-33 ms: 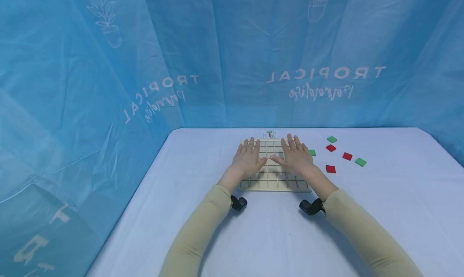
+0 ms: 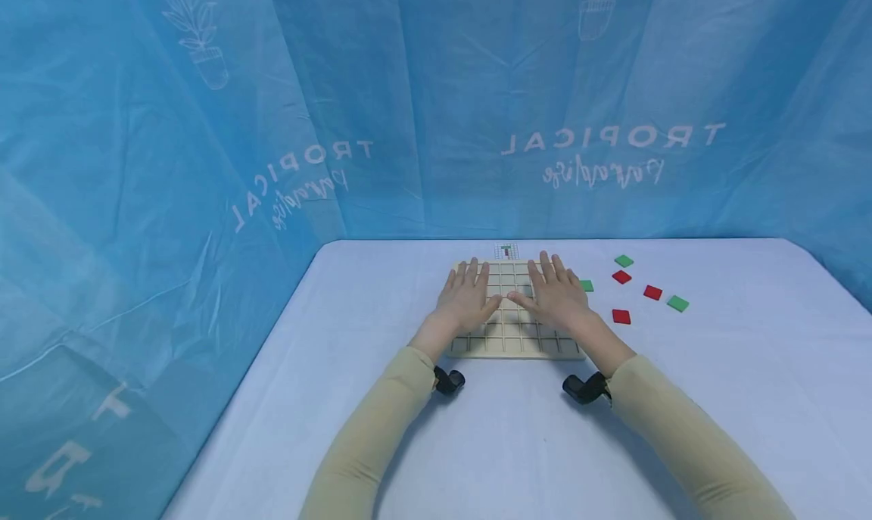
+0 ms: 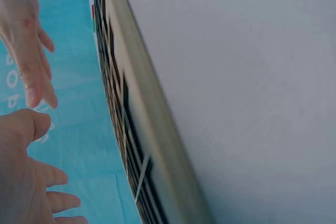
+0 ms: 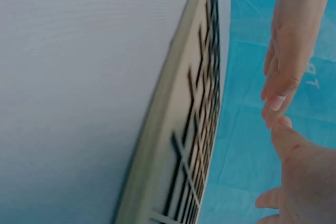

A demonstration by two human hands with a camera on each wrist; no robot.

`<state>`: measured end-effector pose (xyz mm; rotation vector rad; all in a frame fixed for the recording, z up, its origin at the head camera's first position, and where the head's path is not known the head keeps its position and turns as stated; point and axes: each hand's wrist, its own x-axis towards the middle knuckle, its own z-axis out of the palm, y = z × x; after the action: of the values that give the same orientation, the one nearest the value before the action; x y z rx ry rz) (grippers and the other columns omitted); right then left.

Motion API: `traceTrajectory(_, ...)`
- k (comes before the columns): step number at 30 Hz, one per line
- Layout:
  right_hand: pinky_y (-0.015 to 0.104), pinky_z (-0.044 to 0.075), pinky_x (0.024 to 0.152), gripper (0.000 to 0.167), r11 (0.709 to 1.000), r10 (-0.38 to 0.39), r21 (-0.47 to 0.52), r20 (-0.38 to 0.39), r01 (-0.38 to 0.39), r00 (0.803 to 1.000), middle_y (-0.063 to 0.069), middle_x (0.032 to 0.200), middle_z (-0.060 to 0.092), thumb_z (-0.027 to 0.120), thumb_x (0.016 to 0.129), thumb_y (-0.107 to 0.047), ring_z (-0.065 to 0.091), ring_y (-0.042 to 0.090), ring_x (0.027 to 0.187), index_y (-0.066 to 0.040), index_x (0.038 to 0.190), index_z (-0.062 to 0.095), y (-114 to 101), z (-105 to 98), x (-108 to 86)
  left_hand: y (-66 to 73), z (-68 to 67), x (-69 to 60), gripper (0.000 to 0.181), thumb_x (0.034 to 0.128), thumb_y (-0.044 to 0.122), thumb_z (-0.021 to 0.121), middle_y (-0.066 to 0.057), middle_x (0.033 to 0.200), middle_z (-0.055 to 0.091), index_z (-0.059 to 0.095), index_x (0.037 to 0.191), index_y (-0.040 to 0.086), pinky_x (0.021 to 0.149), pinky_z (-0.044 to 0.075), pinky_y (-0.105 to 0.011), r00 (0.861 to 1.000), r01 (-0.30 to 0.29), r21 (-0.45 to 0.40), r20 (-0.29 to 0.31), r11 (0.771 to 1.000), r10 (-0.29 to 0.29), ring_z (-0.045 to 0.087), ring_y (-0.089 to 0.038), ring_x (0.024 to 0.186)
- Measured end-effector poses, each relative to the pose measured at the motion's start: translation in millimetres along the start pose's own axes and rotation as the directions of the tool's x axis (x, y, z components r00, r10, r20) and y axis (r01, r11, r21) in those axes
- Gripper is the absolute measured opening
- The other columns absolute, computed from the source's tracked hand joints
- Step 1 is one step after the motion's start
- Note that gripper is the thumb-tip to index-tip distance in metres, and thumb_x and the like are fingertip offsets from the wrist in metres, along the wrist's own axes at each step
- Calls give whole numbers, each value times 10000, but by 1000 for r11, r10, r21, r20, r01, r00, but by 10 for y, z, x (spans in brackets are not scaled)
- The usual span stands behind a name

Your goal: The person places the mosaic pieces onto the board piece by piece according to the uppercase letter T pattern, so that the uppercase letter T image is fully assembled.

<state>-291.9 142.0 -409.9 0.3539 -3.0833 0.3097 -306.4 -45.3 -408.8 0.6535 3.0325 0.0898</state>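
Note:
A pale board with a raised grid of square cells [image 2: 504,346] lies on the table in front of me. Over its left half hovers my left hand [image 2: 463,300], fingers straight and spread. My right hand [image 2: 557,297] is held likewise over the right half, thumb pointing at the other thumb. Both wrist views show a gap between the hands and the board [image 3: 152,98]. Neither hand holds anything. A green square tile [image 2: 587,285] shows just right of my right hand, partly hidden by it. The hands cover several cells.
Red tiles [image 2: 621,317] and green tiles [image 2: 677,303] lie scattered right of the board. Behind the board lies a small printed grid card [image 2: 506,252] with a green and red pattern. A white cloth covers the table [image 2: 327,316]; blue curtains [image 2: 463,187] hang behind and at the left.

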Motion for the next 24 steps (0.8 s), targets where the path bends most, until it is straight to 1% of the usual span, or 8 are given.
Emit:
traceTrajectory(5, 593, 55, 1119, 847, 1000, 7, 14, 8, -7, 1000, 235, 1542, 37, 391, 930, -595, -22, 399, 1401, -5, 1496, 172, 17, 17, -4, -12, 3, 11, 715, 990, 510, 290, -147, 1567, 30, 63, 1524, 93, 1158, 22, -465, 1000, -9, -37, 14, 999, 10, -18, -331, 1417)
traceTrajectory(7, 597, 61, 1117, 852, 1000, 4, 30, 8, -5, 1000, 234, 1543, 33, 379, 929, -604, -23, 401, 1401, -7, 1498, 164, 24, 5, -12, -52, -24, 13, 715, 991, 489, 324, -162, 1562, 59, 80, 1521, 76, 1155, 68, -482, 999, -35, -125, 6, 992, 36, 32, -348, 1415)
traceTrajectory(9, 603, 65, 1114, 858, 999, -3, 52, 7, 3, 1000, 233, 1544, 32, 366, 929, -612, -22, 403, 1400, -6, 1499, 154, 38, -4, -16, -122, -51, 9, 690, 993, 432, 379, -166, 1554, 112, 123, 1515, 60, 1150, 123, -483, 998, -64, -265, -28, 962, 59, 99, -347, 1410)
traceTrajectory(10, 606, 75, 1112, 861, 998, -7, 62, 6, 7, 1000, 230, 1545, 31, 359, 929, -617, -20, 400, 1401, -8, 1500, 150, 42, -13, -14, -169, -64, 10, 670, 993, 394, 406, -167, 1546, 151, 152, 1510, 54, 1147, 151, -475, 996, -82, -339, -58, 937, 66, 137, -339, 1406)
traceTrajectory(13, 615, 130, 1101, 854, 994, -33, 105, -25, 35, 999, 233, 1543, 64, 397, 930, -594, 32, 399, 1403, 8, 1493, 171, 71, -29, 0, -321, -60, 5, 575, 982, 253, 475, -135, 1503, 287, 267, 1486, 72, 1119, 254, -452, 986, -120, -551, -166, 826, 32, 266, -291, 1370)
traceTrajectory(16, 619, 202, 1080, 835, 983, -68, 167, -88, 82, 994, 243, 1528, 137, 500, 921, -526, 133, 409, 1387, 36, 1473, 223, 109, -50, 18, -462, 3, -7, 512, 960, 144, 510, -113, 1443, 384, 362, 1446, 82, 1084, 328, -414, 971, -137, -672, -237, 728, -36, 368, -274, 1310)
traceTrajectory(21, 611, 268, 1057, 791, 942, -89, 304, -177, 140, 980, 262, 1470, 263, 641, 881, -392, 258, 435, 1332, 42, 1443, 294, 182, -149, 29, -606, 135, -34, 485, 933, 65, 531, -124, 1413, 428, 418, 1404, 43, 1067, 359, -370, 975, -79, -797, -188, 599, -121, 423, -296, 1270)
traceTrajectory(24, 585, 345, 1019, 736, 909, -67, 386, -235, 157, 970, 255, 1385, 364, 655, 880, -358, 337, 415, 1279, 31, 1421, 341, 277, -246, 32, -646, 191, -21, 479, 928, 47, 534, -119, 1414, 435, 430, 1396, 37, 1064, 364, -362, 976, -56, -829, -163, 556, -144, 432, -290, 1263)
